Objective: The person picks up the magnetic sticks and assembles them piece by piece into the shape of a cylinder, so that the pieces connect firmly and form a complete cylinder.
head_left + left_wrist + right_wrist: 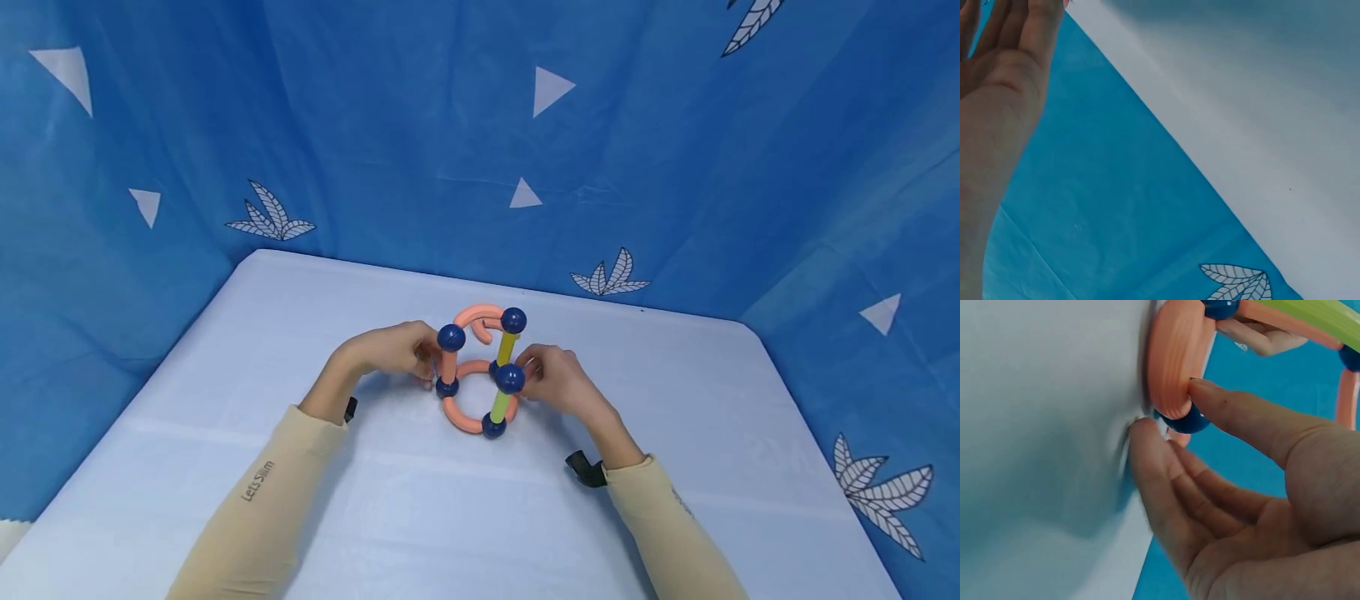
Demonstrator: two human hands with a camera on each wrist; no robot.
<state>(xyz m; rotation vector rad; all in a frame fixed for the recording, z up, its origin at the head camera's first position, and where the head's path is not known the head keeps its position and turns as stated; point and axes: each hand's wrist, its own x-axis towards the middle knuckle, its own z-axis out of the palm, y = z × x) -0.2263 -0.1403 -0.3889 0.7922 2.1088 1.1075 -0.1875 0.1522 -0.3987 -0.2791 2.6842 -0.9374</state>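
A magnetic stick-and-ball frame [461, 417] stands on the table, its base a ring of orange curved sticks joined by dark blue balls. Three upright sticks rise from it: orange [448, 367], yellow [507, 348] and light green [499, 407], each topped with a blue ball. An orange arc [480, 310] links two top balls. My left hand [399, 350] holds the frame's left side, by the orange upright; its fingertips are partly hidden. My right hand [558, 379] grips the base at the right. In the right wrist view its thumb [1235, 412] presses an orange curved stick [1172, 362].
Another orange curved piece [482, 332] shows behind the frame, below the upper arc. The white-covered table [420, 517] extends around both forearms. A blue patterned curtain [420, 150] rises along its back and sides.
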